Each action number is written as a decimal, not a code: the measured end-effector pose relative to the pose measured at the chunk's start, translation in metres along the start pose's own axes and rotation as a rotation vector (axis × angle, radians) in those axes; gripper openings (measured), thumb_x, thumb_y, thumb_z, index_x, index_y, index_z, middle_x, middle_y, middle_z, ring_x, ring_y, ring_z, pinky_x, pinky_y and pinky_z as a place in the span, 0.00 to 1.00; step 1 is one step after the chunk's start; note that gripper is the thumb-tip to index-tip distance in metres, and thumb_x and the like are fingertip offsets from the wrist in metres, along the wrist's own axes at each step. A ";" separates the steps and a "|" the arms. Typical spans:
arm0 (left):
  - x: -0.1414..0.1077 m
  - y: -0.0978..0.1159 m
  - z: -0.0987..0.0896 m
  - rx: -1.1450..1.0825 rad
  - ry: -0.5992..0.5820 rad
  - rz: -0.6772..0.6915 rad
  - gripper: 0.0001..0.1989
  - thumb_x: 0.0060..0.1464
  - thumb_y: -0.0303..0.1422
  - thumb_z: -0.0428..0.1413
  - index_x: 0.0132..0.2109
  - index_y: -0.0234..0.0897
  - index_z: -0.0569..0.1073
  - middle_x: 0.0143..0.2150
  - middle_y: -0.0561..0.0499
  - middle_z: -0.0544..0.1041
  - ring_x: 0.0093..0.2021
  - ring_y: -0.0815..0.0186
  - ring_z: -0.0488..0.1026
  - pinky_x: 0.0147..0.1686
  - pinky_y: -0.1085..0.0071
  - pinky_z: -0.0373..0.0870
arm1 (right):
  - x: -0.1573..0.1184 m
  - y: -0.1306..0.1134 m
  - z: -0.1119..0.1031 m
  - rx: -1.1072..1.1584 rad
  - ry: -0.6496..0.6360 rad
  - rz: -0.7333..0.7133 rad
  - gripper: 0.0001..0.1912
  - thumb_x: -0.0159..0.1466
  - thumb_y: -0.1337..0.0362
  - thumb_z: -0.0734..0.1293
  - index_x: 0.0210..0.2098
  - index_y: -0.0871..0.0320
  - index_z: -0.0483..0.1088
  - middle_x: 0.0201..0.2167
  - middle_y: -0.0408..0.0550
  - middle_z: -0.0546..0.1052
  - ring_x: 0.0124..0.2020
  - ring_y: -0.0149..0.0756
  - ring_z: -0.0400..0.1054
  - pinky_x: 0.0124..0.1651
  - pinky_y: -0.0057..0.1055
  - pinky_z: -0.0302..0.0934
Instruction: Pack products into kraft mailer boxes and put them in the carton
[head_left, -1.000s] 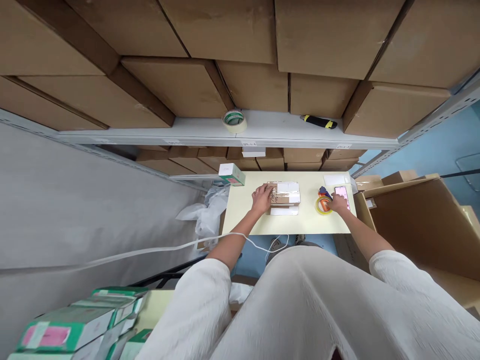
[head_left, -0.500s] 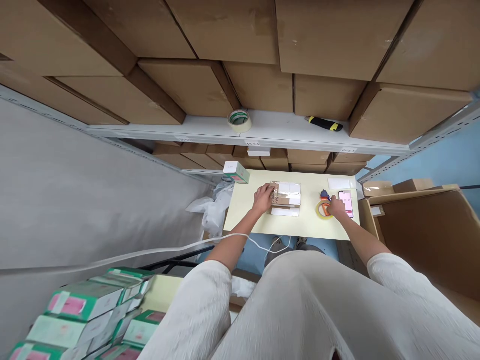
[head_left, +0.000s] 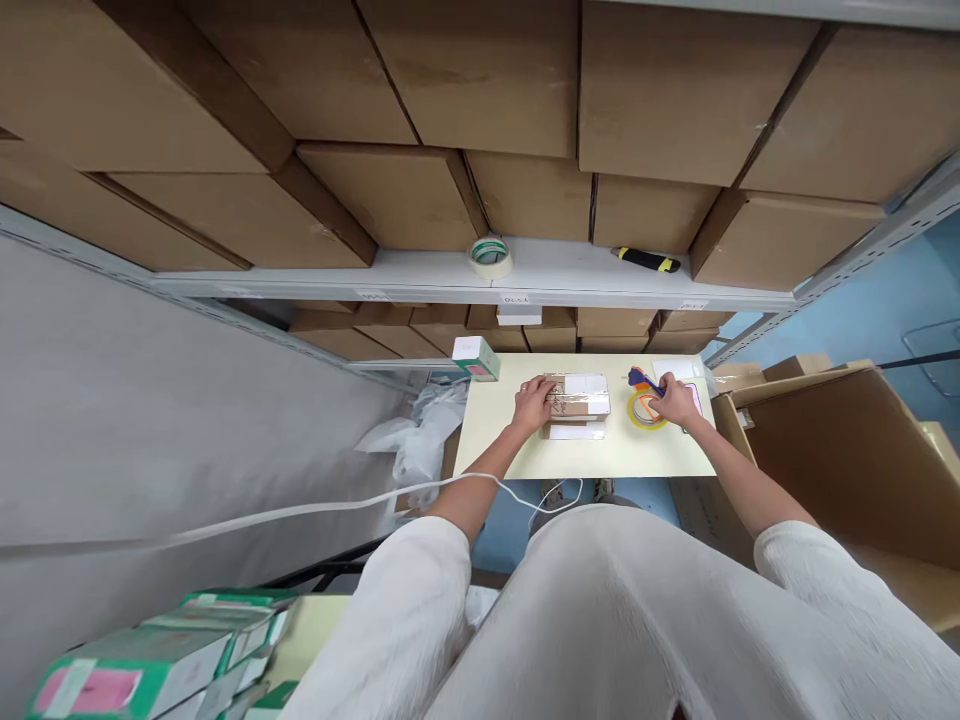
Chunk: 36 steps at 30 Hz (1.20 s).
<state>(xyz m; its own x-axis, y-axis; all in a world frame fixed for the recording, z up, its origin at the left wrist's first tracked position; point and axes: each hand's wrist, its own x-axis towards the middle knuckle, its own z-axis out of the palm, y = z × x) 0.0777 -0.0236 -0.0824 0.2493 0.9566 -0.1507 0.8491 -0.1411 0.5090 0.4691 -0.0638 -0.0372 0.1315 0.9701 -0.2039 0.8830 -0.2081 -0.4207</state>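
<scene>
- Shelves [head_left: 555,260] backed the table [head_left: 660,460], where the box [head_left: 592,402] lay.
- Left grip [head_left: 532,404] touched its end, hold unclear; right grip [head_left: 676,402] clasped the tape dispenser [head_left: 645,408].
- A sideways wrist swing could have knocked the phone [head_left: 694,400].

the desk [head_left: 637,455] is bright and evenly lit, seemingly from above; glare streaks the clear tape [head_left: 589,394] on the carton [head_left: 571,408] between its left and right edges; past the far edge, the lower boxes [head_left: 442,328] sit in shadow; beyond the near left corner, green-and-white boxes [head_left: 172,655] look smeared; wide-angle distortion stretches the white sleeves [head_left: 416,580] and slants the shelf frame [head_left: 442,292], whose small labels [head_left: 515,299] are soft.
</scene>
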 end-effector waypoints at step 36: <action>0.020 0.009 -0.043 -1.002 -0.128 -0.208 0.17 0.65 0.44 0.59 0.36 0.36 0.83 0.41 0.42 0.87 0.46 0.56 0.83 0.54 0.61 0.77 | 0.003 -0.135 0.052 -0.018 0.144 -0.522 0.17 0.63 0.57 0.71 0.36 0.50 0.55 0.36 0.51 0.71 0.37 0.46 0.64 0.37 0.36 0.56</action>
<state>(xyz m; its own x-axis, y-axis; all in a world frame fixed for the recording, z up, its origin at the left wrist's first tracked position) 0.0703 0.0051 -0.0448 0.2392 0.8951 -0.3762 0.1182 0.3577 0.9263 0.3265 -0.0393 -0.0268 -0.2675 0.9515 0.1518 0.8549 0.3071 -0.4182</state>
